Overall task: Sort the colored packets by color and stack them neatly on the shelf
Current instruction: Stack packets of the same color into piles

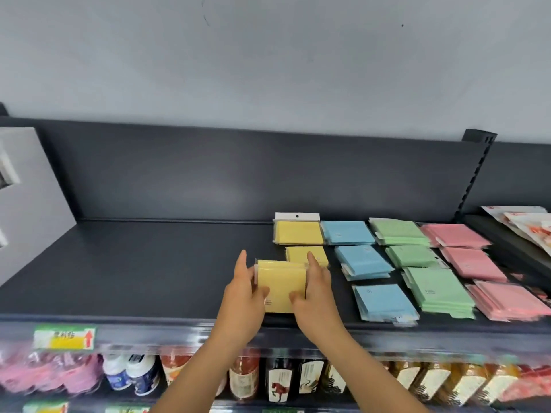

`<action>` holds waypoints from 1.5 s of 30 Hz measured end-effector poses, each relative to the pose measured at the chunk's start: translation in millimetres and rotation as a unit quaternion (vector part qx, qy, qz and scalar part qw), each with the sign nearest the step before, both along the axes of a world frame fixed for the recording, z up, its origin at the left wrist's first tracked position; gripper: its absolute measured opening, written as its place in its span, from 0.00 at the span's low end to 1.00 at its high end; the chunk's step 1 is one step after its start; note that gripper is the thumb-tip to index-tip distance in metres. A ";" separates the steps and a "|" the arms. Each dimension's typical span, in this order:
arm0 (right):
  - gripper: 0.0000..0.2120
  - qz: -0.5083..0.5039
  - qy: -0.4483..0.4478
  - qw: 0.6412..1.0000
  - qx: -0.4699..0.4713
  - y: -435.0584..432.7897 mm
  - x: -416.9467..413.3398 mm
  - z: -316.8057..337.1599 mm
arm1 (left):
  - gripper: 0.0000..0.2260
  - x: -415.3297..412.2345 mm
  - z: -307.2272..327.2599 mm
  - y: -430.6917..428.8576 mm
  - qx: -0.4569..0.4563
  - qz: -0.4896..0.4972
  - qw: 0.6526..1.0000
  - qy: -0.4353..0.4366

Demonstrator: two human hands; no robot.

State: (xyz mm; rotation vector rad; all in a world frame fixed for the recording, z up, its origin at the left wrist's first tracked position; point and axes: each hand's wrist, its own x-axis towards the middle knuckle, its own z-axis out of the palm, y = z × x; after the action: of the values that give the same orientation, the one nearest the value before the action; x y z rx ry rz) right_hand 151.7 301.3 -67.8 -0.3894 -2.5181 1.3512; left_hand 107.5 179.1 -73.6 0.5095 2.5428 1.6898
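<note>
On the dark shelf [149, 269] lie packets sorted in columns by color. A front stack of yellow packets [281, 283] is held between my left hand [244, 296] on its left edge and my right hand [317, 293] on its right edge, thumbs resting on top. Behind it lie a second yellow stack [301, 253] and a third yellow stack [298, 232]. To the right run columns of blue packets [362, 262], green packets [432, 286] and pink packets [472, 263], each in three stacks.
A grey panel [26, 198] leans at the shelf's left end. Red-and-white bags [524, 223] lie on the neighbouring shelf at far right. Below the front rail with its price tag [64, 336] stand bottles [277, 380] and pink packs [47, 374].
</note>
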 end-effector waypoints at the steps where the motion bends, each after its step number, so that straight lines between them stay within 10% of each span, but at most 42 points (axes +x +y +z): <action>1: 0.32 0.009 0.013 1.000 -0.004 -4.3 -2.2 0.3 | 0.29 -2.1 0.3 -7.0 0.004 0.012 1.000 0.013; 19: 0.17 0.095 0.018 0.995 -0.022 -5.1 -8.8 -14.8 | 0.10 -7.7 -11.7 -28.8 -0.141 0.044 0.984 0.096; 45: 0.31 0.115 -0.090 0.988 -0.058 -142.1 -114.8 0.4 | 0.09 -100.4 -6.0 -184.7 -0.140 0.025 0.989 0.027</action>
State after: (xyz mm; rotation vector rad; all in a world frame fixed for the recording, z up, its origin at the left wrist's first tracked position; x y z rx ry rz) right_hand 36.9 159.2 -67.4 -0.2587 -2.7086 1.6204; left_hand 7.1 -5.7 -79.7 0.4791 2.7900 1.3150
